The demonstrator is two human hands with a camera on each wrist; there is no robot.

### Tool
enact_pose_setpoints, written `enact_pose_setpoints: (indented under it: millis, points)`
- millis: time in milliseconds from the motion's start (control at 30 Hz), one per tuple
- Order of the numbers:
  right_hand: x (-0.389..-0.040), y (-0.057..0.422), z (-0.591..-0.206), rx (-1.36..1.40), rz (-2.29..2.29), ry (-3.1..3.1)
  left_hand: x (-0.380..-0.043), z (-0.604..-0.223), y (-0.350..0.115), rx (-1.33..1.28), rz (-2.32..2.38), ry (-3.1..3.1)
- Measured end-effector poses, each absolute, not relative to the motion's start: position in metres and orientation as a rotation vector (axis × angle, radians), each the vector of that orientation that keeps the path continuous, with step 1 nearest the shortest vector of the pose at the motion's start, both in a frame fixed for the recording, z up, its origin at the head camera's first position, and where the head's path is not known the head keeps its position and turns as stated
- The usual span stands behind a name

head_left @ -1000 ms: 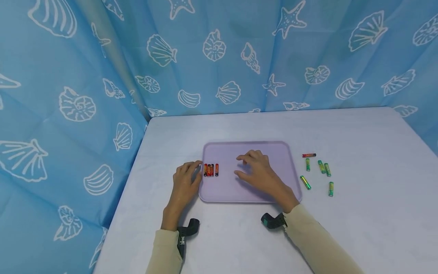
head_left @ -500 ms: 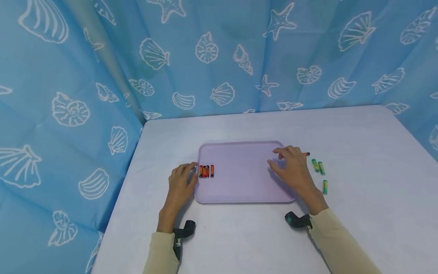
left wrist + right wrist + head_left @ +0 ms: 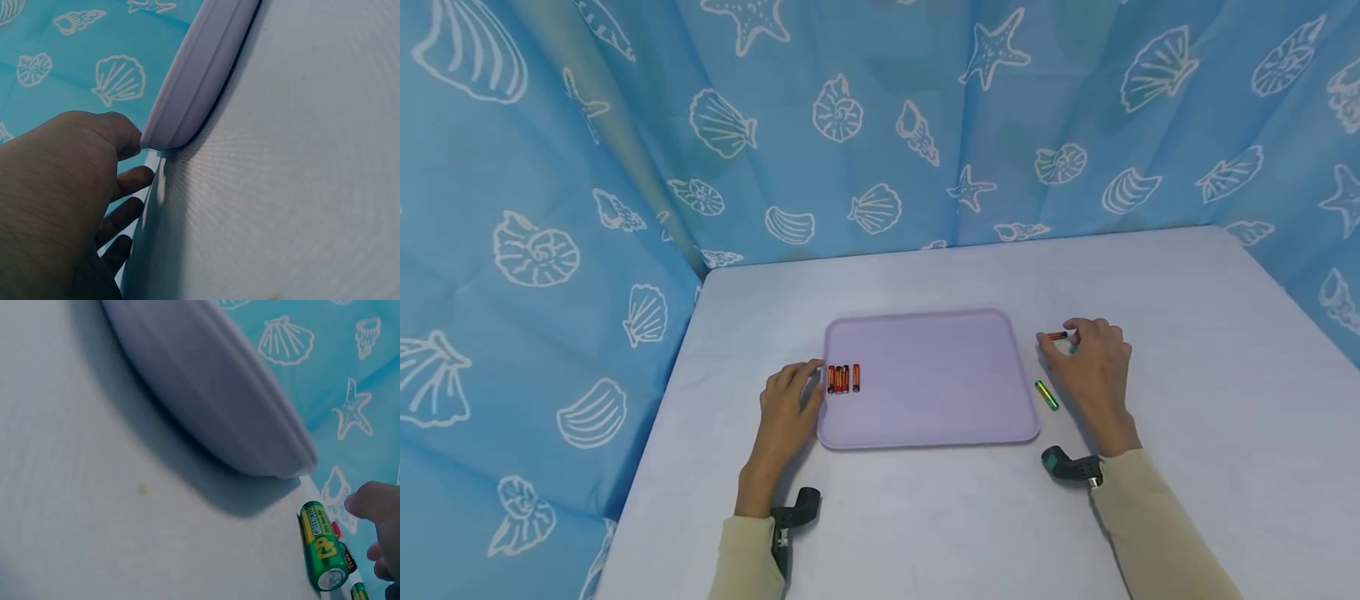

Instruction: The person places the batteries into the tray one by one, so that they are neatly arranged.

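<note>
My left hand [image 3: 785, 412] rests at the left edge of the lilac tray [image 3: 925, 429], fingers loosely bent. In the left wrist view its thumb [image 3: 128, 134] meets the tray's rim. Several red-and-black batteries [image 3: 838, 379] stand in a row inside the tray's left side. Beyond the tray's right edge, my right hand [image 3: 1096, 362] hovers with thumb and forefinger spread around a red-and-black battery [image 3: 1057, 335] lying on the table. A gap shows between thumb and that battery [image 3: 350, 556] in the right wrist view. Closer to the tray lies a green battery [image 3: 1047, 395].
The right hand hides other green batteries; part of one green battery [image 3: 359, 591] shows at the lower edge of the right wrist view. A white cloth covers the table [image 3: 925, 517]. A blue shell-print curtain [image 3: 865, 125] hangs behind and to the left.
My right hand has moved rightward from above the tray to the red-and-black battery outside it. The left hand stays at the tray's edge. The head view has shifted slightly to the right.
</note>
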State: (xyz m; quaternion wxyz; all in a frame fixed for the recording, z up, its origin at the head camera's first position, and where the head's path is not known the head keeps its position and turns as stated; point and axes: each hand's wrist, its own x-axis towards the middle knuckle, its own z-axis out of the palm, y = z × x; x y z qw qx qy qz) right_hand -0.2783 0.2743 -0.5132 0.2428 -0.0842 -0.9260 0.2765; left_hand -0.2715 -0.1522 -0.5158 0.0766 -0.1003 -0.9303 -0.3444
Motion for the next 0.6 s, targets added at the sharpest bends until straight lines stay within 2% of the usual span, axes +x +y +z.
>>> enact_pose_setpoints:
  millis: [600]
  points:
    - [-0.2858, 0.2782, -0.5199, -0.331, 0.63, -2.621, -0.2722, -0.514, -0.1502, -0.258, -1.006, -2.826]
